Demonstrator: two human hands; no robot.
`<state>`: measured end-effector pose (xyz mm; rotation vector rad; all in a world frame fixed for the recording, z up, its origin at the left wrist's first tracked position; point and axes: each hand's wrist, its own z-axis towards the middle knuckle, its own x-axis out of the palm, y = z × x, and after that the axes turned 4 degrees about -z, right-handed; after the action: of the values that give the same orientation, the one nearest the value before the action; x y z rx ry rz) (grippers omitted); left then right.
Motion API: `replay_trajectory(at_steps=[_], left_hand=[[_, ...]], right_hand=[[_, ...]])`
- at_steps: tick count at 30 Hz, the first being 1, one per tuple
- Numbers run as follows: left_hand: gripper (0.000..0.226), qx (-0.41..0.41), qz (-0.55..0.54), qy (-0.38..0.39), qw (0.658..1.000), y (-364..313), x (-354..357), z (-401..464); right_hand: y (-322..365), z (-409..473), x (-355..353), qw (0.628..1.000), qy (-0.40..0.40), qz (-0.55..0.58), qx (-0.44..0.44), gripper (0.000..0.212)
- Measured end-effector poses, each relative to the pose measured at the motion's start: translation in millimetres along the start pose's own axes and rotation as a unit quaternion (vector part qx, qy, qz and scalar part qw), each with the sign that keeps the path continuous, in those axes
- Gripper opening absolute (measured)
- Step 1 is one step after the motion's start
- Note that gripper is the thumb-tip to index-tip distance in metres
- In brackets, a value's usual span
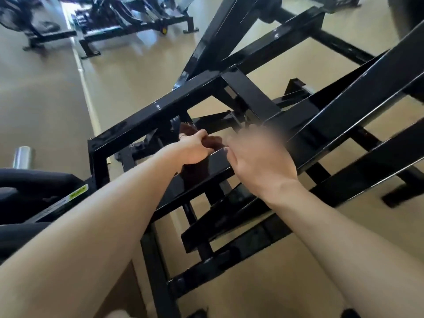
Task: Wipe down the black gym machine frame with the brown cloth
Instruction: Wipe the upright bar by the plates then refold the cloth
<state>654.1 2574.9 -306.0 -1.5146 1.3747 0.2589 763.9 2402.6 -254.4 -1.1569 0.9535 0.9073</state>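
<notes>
— Where is the brown cloth (213, 142) to be found?

— It is bunched against a slanted black bar of the gym machine frame (160, 106), near the middle of the view. Only a small dark brown part is seen, just past the knuckles of the left hand (195, 148).

— How is it held?

— The fingers of the left hand are curled round it, and the cloth is pressed onto the upper edge of the bar. Most of the cloth is hidden by that hand.

— And the right hand (259, 159)?

— It is placed just beside the cloth, on the right, over the same bar. Its fingertips are smeared by motion blur, so the spread of the fingers cannot be told for certain; they seem loosely extended, and nothing is seen held in it.

— What else is seen?

— A tan floor (137, 72) is seen beneath the frame, other black machines (128, 21) are seen at the far end, and a metal cylinder (24, 157) is seen at the left edge.
</notes>
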Motion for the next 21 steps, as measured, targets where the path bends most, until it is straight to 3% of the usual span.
replay_trajectory(at_steps=[6,15,17,21], left_hand=[[0.05,-0.026,-0.04,-0.031,0.998,-6,9,11],[0.056,-0.038,-0.046,-0.166,0.984,-7,-9,58],[0.053,-0.01,-0.023,-0.133,0.991,-6,-7,40],[0.053,0.045,0.042,0.005,0.998,6,-3,-3]], right_hand=[[0,3,-2,1.0,0.026,-0.008,0.009,0.052],[-2,6,4,0.999,0.043,-0.026,0.003,0.053],[-1,6,2,0.999,0.041,-0.026,0.003,0.055],[1,6,3,0.999,0.034,-0.023,0.006,0.056]])
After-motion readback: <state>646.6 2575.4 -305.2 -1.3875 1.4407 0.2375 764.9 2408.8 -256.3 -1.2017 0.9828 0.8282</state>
